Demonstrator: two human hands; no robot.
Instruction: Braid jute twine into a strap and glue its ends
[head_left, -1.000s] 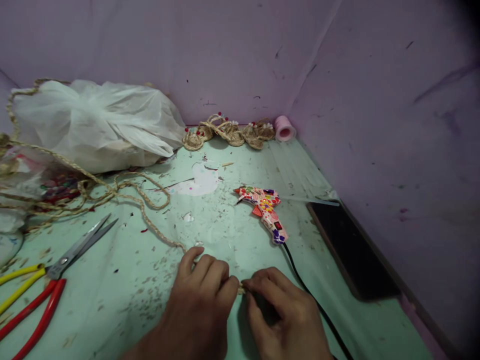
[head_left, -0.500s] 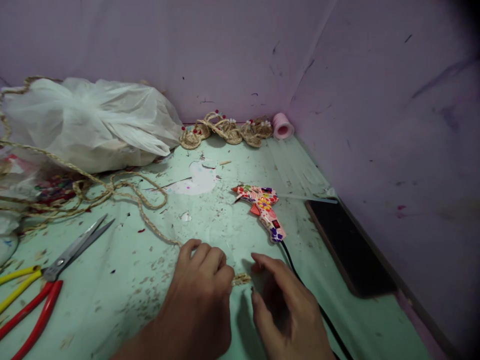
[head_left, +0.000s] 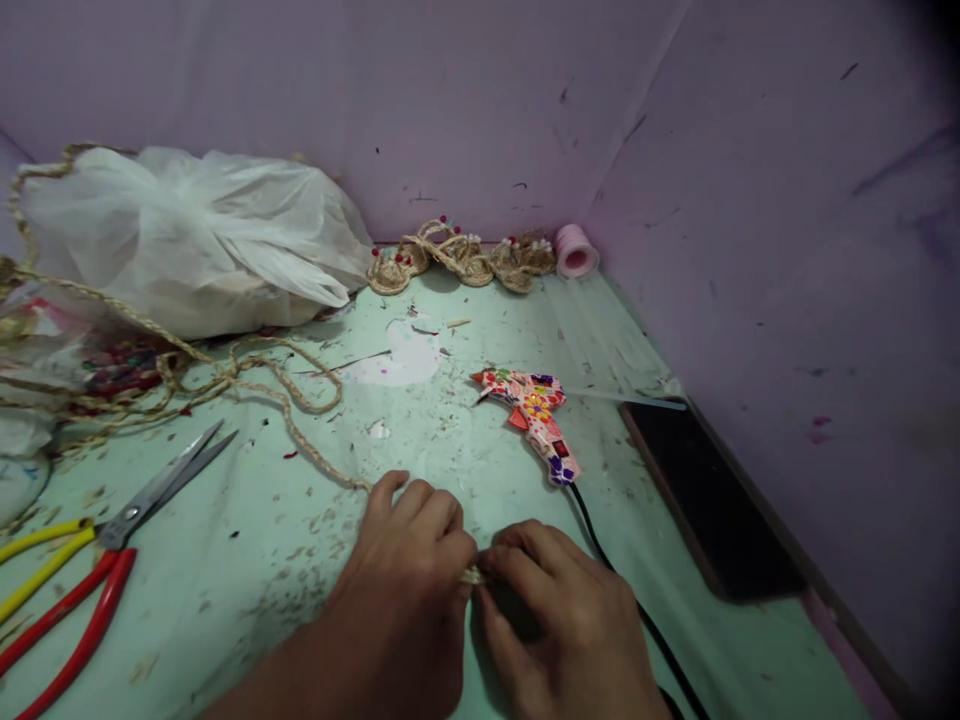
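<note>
A braided straw cord (head_left: 311, 452) runs from the pile at the left into my left hand (head_left: 409, 580), whose fingers are closed around it. A short piece of the cord's end shows past the thumb side. My right hand (head_left: 566, 610) pinches that end between thumb and fingertips, close against the left hand. Most of the gripped part is hidden under the fingers. Just beyond the hands lies a floral-patterned hot glue gun (head_left: 536, 410) with a clear glue stick in its back.
Open scissors (head_left: 135, 515) with red and yellow handles lie at the left. Behind them sits a white plastic bag (head_left: 202, 240). Small woven straw pieces (head_left: 472, 262) with beads and a pink spool (head_left: 576, 252) stand by the wall. A dark phone (head_left: 712, 500) rests at the right.
My right hand has moved left and closed its fingers on the cord's end, which was bare beside it before. The left hand keeps its grip. The view has shifted slightly.
</note>
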